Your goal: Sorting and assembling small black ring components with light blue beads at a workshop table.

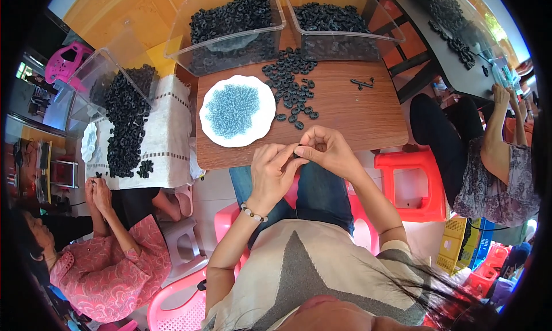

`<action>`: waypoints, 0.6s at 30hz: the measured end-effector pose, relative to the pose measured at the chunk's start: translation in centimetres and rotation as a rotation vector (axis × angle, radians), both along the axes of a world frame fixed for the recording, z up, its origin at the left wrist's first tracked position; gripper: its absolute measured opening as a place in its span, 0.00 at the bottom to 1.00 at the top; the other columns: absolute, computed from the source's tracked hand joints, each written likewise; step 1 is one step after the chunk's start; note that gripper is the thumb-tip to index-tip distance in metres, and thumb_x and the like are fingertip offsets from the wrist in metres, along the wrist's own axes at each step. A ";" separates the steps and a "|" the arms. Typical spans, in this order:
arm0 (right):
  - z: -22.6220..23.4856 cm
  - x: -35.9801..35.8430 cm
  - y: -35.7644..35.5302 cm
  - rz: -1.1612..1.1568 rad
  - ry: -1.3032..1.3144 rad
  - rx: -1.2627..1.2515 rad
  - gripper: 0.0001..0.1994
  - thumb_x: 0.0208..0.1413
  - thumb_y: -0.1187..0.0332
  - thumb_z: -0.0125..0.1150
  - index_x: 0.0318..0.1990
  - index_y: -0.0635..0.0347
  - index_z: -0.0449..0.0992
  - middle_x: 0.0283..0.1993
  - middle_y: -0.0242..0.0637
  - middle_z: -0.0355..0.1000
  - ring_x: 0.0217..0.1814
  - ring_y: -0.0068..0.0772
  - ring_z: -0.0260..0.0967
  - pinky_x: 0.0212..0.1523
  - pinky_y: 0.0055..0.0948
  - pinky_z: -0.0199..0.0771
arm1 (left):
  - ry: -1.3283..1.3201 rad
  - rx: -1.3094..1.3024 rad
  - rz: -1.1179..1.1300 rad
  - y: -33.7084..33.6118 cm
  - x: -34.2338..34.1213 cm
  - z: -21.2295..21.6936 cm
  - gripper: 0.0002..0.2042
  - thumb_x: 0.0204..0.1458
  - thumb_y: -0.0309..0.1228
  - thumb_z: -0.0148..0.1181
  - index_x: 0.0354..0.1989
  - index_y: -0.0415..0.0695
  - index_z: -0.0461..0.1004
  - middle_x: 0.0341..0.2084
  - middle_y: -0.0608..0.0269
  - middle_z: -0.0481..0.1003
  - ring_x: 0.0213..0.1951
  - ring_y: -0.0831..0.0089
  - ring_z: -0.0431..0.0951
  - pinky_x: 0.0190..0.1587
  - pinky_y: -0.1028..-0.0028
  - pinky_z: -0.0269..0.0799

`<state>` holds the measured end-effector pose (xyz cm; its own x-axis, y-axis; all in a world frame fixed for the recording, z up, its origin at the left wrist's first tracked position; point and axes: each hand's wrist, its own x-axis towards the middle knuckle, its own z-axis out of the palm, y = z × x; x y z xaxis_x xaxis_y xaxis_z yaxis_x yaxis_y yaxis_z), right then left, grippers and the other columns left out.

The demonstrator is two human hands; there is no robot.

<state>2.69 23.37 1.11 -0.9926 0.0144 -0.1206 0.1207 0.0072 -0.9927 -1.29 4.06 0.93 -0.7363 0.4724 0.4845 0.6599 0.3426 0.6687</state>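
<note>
Just beyond the table's near edge, over my lap, my left hand (273, 173) and my right hand (329, 151) meet fingertip to fingertip. Both are closed in a pinch on a small black part (297, 149), mostly covered by the fingers. A white scalloped plate (264, 123) stands ahead and to the left, holding many tiny clear bluish pieces (232, 110). Beyond my hands, loose black oval parts with holes (294, 92) lie spread on the brown wooden table (351, 115).
Two clear bins (192, 61) (345, 46) of black parts line the far side. Some thin black pieces (362, 84) lie at the right. Another person (109, 268) works at a cloth-covered table (172, 130) on the left, a second person (489, 176) on the right near a red stool (428, 184).
</note>
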 end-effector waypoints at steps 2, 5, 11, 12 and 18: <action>0.6 -0.8 0.4 -0.027 0.024 0.028 0.10 0.60 0.67 0.74 0.39 0.59 0.76 0.34 0.22 0.73 0.36 0.11 0.69 0.37 0.18 0.72 | -0.013 0.022 0.005 0.3 -0.2 0.0 0.15 0.50 0.33 0.73 0.47 0.45 0.84 0.31 0.64 0.79 0.37 0.63 0.77 0.42 0.64 0.70; 2.4 -3.7 2.4 -0.130 0.202 0.232 0.08 0.59 0.68 0.73 0.35 0.58 0.78 0.32 0.22 0.73 0.33 0.11 0.67 0.35 0.17 0.69 | -0.091 0.068 0.024 0.3 -0.5 0.1 0.12 0.53 0.31 0.71 0.45 0.44 0.84 0.30 0.62 0.79 0.35 0.62 0.78 0.42 0.64 0.71; 9.5 -14.8 11.5 -0.642 0.772 0.709 0.18 0.59 0.59 0.71 0.51 0.61 0.81 0.37 0.38 0.82 0.38 0.30 0.78 0.38 0.31 0.76 | -0.122 0.121 0.024 0.2 -0.5 -1.1 0.06 0.57 0.25 0.66 0.41 0.40 0.84 0.31 0.56 0.80 0.34 0.59 0.79 0.39 0.65 0.73; 10.1 -15.5 12.6 -0.713 0.768 0.851 0.17 0.60 0.59 0.69 0.51 0.60 0.82 0.39 0.40 0.83 0.38 0.32 0.80 0.39 0.32 0.77 | -0.161 0.122 0.016 0.4 -0.4 -1.2 0.06 0.57 0.25 0.65 0.41 0.40 0.84 0.31 0.56 0.80 0.34 0.58 0.80 0.38 0.65 0.74; 6.4 -14.2 10.5 -0.504 0.443 0.855 0.09 0.62 0.62 0.64 0.40 0.55 0.85 0.31 0.35 0.83 0.35 0.35 0.83 0.39 0.33 0.80 | -0.238 0.130 0.030 -0.5 -0.6 -1.9 0.06 0.57 0.24 0.65 0.40 0.39 0.84 0.30 0.55 0.80 0.33 0.58 0.81 0.37 0.65 0.75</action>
